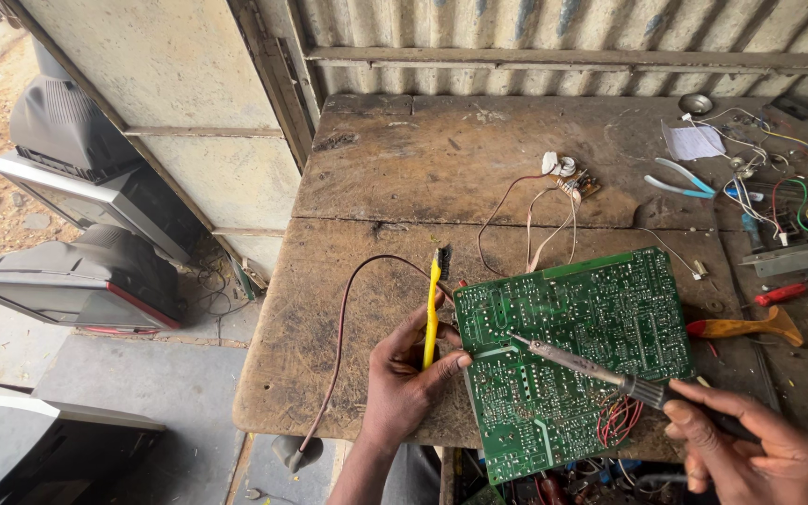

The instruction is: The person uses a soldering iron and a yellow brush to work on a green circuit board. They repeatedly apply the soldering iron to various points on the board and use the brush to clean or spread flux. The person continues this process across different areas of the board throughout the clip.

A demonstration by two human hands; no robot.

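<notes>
A green circuit board (600, 318) lies solder side up on a worn wooden table (404, 178). My left hand (404, 379) grips a yellow-handled brush (434, 309) upright and rests its thumb on the board's left edge. My right hand (759, 449) holds a soldering iron (591, 371) whose tip touches the board near its middle left. Red wires (617, 421) bunch at the board's lower edge.
A dark red cable (340, 346) loops off the table's front edge. Blue-handled pliers (682, 180), a paper slip (694, 142), coloured wires (801, 210) and an orange-handled tool (745, 327) lie at the right. Old television sets (77, 271) stand on the floor at left.
</notes>
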